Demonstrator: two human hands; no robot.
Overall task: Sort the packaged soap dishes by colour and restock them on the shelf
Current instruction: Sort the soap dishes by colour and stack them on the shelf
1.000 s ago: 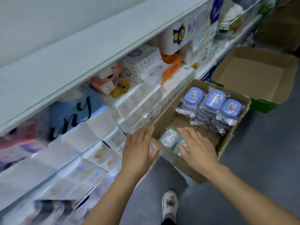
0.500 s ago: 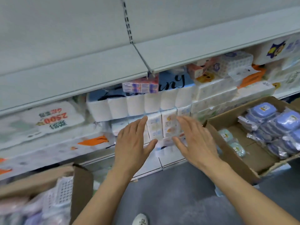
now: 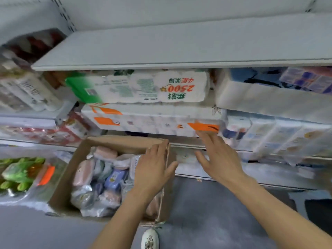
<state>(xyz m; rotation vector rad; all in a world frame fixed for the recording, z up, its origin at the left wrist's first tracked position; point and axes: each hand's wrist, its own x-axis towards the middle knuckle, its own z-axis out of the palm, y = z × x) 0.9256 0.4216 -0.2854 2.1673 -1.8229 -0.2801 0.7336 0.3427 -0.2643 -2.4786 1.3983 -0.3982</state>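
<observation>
A cardboard box (image 3: 64, 178) on the floor holds a jumble of packaged soap dishes: pink ones (image 3: 105, 153), a blue one (image 3: 115, 180) and pale greenish ones (image 3: 100, 169), all in clear wrap. My left hand (image 3: 152, 169) hovers flat over the box's right side, fingers straight, holding nothing. My right hand (image 3: 215, 159) is to the right of the box, in front of the lower shelf edge, fingers spread and empty.
Tissue and toilet-paper packs (image 3: 152, 87) fill the shelves behind. An empty grey shelf board (image 3: 179, 45) runs above them. Green packaged goods (image 3: 19, 173) lie left of the box. Grey floor and my white shoe (image 3: 150, 238) are below.
My view has swung left, from the box of sorted blue and green dishes to the box of mixed ones. Both empty hands travelled left with it.
</observation>
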